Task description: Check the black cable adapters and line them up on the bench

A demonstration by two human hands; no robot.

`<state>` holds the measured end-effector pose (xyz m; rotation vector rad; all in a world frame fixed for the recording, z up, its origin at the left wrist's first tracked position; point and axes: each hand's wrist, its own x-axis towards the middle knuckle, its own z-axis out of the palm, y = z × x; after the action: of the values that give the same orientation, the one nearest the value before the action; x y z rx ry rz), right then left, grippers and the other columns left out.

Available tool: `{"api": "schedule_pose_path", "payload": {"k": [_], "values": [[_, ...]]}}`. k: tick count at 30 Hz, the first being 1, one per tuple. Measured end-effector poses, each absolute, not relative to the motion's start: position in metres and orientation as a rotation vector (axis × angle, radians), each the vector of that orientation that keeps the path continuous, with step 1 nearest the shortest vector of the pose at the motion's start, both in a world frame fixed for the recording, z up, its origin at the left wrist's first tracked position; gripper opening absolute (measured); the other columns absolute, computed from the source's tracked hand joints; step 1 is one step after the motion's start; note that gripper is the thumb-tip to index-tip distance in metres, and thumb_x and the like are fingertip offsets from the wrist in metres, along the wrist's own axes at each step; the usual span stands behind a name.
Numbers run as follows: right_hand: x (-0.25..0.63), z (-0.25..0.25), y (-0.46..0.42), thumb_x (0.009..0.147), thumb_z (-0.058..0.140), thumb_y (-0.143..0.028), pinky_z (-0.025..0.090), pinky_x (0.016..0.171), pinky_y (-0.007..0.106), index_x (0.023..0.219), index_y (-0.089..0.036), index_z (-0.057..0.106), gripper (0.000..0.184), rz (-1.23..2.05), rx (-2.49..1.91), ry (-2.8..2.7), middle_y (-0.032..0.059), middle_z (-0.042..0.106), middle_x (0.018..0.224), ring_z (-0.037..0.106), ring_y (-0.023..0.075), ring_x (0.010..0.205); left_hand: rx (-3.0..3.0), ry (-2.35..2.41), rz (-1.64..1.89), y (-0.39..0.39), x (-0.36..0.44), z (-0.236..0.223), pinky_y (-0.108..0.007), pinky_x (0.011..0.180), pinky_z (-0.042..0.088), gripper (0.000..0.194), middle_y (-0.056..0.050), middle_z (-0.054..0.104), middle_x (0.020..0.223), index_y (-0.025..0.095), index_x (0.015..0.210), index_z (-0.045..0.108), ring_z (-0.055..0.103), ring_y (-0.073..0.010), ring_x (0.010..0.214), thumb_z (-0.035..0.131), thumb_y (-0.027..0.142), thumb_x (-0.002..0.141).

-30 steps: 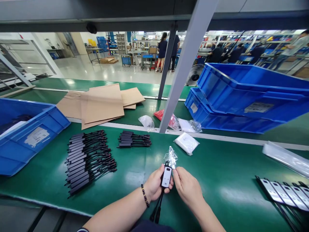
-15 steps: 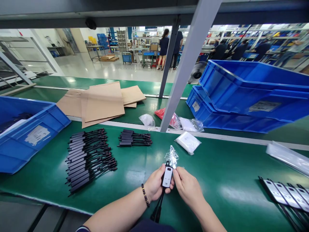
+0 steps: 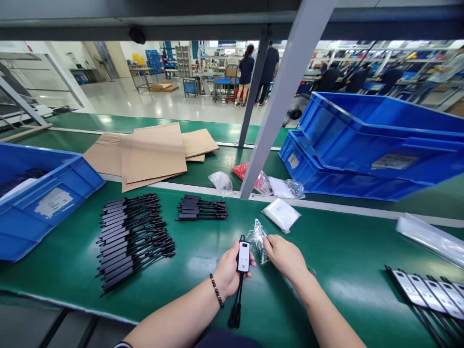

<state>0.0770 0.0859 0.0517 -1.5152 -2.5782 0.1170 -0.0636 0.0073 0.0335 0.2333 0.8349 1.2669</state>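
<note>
My left hand is closed around a small black controller box with a silver-white front panel. The box has a hanging loop at its top, and two black cable leads hang from its bottom end. To the right, my right hand has thumb and fingers pinched together at a crumpled piece of clear plastic film. The film lies just beyond the box. Several similar boxes with silver panels lie in a row at the far right.
Many black boxes with cables lie stacked at left, with a smaller group beside them. Blue bins flank the bench. Cardboard sheets, a white packet, plastic bags and a slanting metal post stand beyond.
My right hand has moved away from the controller box, up and to the right, to the film. My left hand has shifted slightly left with the box.
</note>
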Motion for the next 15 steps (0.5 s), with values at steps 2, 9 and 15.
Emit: {"api": "schedule_pose_path", "payload": {"k": [2,9,15], "values": [[0.077,0.042,0.100,0.082,0.035,-0.039,0.025,0.046,0.022,0.063,-0.018,0.049,0.031,0.021,-1.580,-2.604,0.0017,0.052,0.062,0.049,0.0113,0.050,0.210,0.845,1.275,0.008,-0.065,0.035,-0.022,0.046,0.037,0.048,-0.006,0.055,0.071,0.012,0.079,0.051,0.054,-0.0138,0.063,0.041,0.058,0.072],[0.085,0.061,0.073,0.080,0.040,-0.041,0.034,0.053,0.021,0.071,-0.019,0.048,0.025,0.220,-1.541,-2.207,-0.0003,0.051,0.067,0.049,0.0115,0.059,0.155,0.851,1.365,0.010,-0.067,0.038,-0.024,0.052,0.039,0.046,-0.006,0.056,0.068,0.011,0.078,0.051,0.054,-0.0128,0.059,0.043,0.056,0.072],[0.056,0.046,0.006,0.079,0.045,-0.030,0.035,0.054,0.020,0.065,-0.020,0.054,0.019,0.763,-1.195,-2.496,-0.0016,0.053,0.063,0.049,0.0105,0.059,0.168,0.800,1.415,0.008,-0.064,0.033,-0.025,0.059,0.039,0.047,-0.005,0.055,0.068,0.010,0.078,0.054,0.051,-0.0108,0.057,0.041,0.056,0.074]]}}
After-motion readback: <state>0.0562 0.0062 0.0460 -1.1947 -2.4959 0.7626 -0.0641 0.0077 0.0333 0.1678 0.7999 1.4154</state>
